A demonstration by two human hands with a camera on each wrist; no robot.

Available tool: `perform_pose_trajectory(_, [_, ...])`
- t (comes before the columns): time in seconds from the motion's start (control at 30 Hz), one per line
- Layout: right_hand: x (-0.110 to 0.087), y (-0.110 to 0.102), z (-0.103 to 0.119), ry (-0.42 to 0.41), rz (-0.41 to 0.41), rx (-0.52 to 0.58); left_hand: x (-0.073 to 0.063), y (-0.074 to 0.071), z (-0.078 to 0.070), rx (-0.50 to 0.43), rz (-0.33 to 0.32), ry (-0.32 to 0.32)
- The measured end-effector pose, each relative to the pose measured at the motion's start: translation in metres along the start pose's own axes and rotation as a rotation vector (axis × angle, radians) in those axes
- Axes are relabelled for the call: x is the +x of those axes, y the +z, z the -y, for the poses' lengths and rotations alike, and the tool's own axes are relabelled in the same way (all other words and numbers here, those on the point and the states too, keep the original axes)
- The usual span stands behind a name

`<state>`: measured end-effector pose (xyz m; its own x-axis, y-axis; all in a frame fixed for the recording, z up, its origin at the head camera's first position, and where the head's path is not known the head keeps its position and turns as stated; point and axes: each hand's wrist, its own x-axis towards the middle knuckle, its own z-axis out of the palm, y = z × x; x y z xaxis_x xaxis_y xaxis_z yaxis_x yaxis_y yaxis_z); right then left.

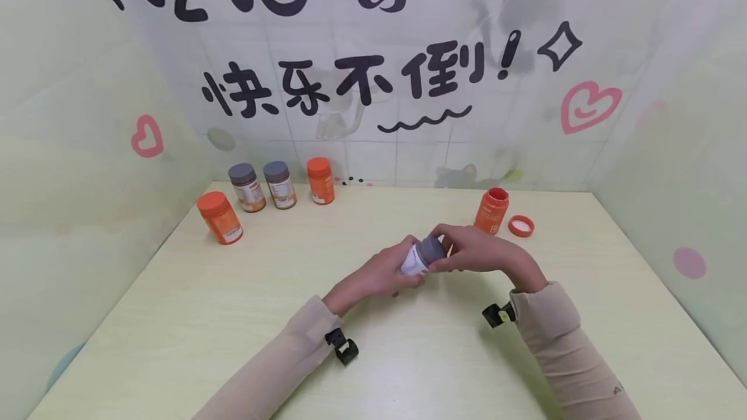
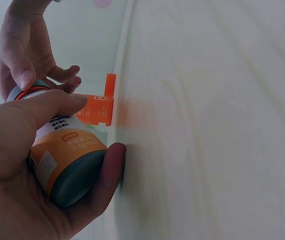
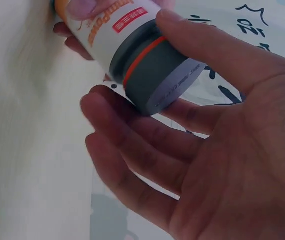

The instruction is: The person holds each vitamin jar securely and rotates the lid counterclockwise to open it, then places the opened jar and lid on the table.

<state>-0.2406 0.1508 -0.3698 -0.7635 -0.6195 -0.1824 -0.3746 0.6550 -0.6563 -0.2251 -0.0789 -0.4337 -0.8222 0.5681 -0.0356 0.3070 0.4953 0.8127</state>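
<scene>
My left hand [image 1: 388,271] grips a supplement bottle [image 2: 70,150] around its white and orange body, thumb on one side and fingers curled round the other. The bottle is tilted above the table, its grey cap [image 3: 165,72] towards my right hand [image 1: 475,249]. That hand holds the cap between thumb and fingers; in the right wrist view the thumb tip lies on the cap's edge, and a thin orange ring runs between cap and shoulder. Behind the right hand stands an orange bottle [image 1: 491,211] with its mouth uncovered, and an orange lid [image 1: 521,225] lies beside it.
At the table's back left stand two grey-capped bottles [image 1: 248,188] and two orange bottles, one in front [image 1: 220,218] and one further right [image 1: 321,181]. Light walls enclose the pale table [image 1: 233,316] at the back and sides. Small cameras [image 1: 342,346] are strapped to both wrists.
</scene>
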Motion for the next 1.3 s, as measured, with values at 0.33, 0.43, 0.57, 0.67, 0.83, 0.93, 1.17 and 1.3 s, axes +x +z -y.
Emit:
perform_pose_trajectory(0.33, [0.000, 0.002, 0.008, -0.091, -0.096, 0.007, 0.002, -0.002, -0.003, 0.029, 0.008, 0.014])
perform_pose_trajectory(0.43, [-0.001, 0.000, 0.007, -0.129, -0.114, -0.018, 0.002, -0.002, -0.004, 0.028, 0.006, 0.016])
perform_pose_trajectory(0.57, [-0.006, -0.006, 0.005, -0.179, -0.133, -0.015, 0.002, -0.002, -0.005, 0.002, 0.009, 0.012])
perform_pose_trajectory(0.67, [-0.009, -0.012, 0.004, -0.180, -0.161, 0.003, 0.002, -0.003, -0.005, -0.035, 0.009, -0.006])
perform_pose_trajectory(0.83, [-0.014, -0.019, -0.001, -0.139, -0.199, 0.027, 0.002, -0.005, 0.000, -0.105, -0.023, -0.052])
perform_pose_trajectory(0.93, [-0.015, -0.024, -0.004, -0.124, -0.209, 0.038, 0.002, -0.005, 0.002, -0.180, -0.061, -0.104])
perform_pose_trajectory(1.17, [-0.019, -0.032, -0.009, -0.100, -0.251, 0.061, 0.015, -0.008, 0.009, -0.381, -0.133, -0.193])
perform_pose_trajectory(1.3, [-0.022, -0.035, -0.014, -0.100, -0.258, 0.074, 0.029, -0.015, 0.009, -0.456, -0.113, -0.207])
